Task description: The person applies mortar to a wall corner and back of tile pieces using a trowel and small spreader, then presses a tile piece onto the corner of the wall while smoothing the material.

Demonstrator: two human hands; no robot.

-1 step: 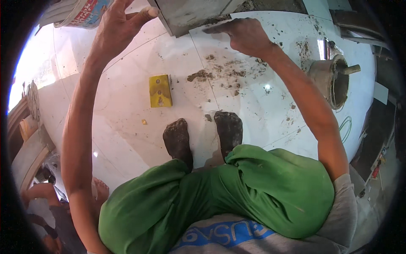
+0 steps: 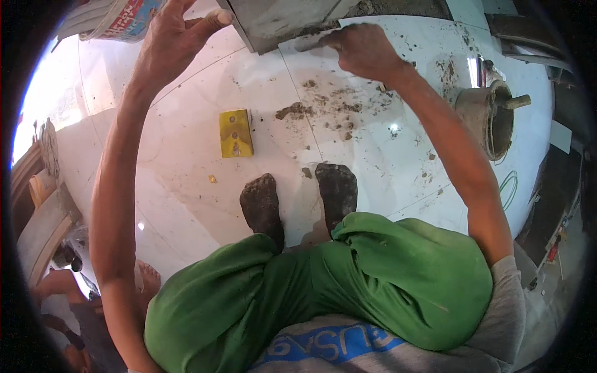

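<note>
My left hand (image 2: 174, 46) is raised at the upper left, thumb stretched toward the edge of an upright grey panel (image 2: 280, 22). Its other fingers run out of the picture at the top. Whether the thumb touches the panel I cannot tell. At the foot of the panel my right hand (image 2: 368, 53) is curled, knuckles up. A narrow, blurred grey piece (image 2: 308, 43) points left from it against the panel's lower edge; whether it is a tool tip or a smeared finger is unclear. Dark crumbs of mortar (image 2: 295, 110) lie on the white tiles below.
A yellow block with round marks (image 2: 236, 133) lies before my feet. On the right stands a dirty bucket (image 2: 485, 118) with a stick-like handle poking out. A printed bucket (image 2: 127, 22) is at the upper left. Another person's bare leg (image 2: 59, 285) shows at the lower left.
My right hand has shifted very slightly upward, and the piece pointing from it is more blurred. My left hand keeps its place.
</note>
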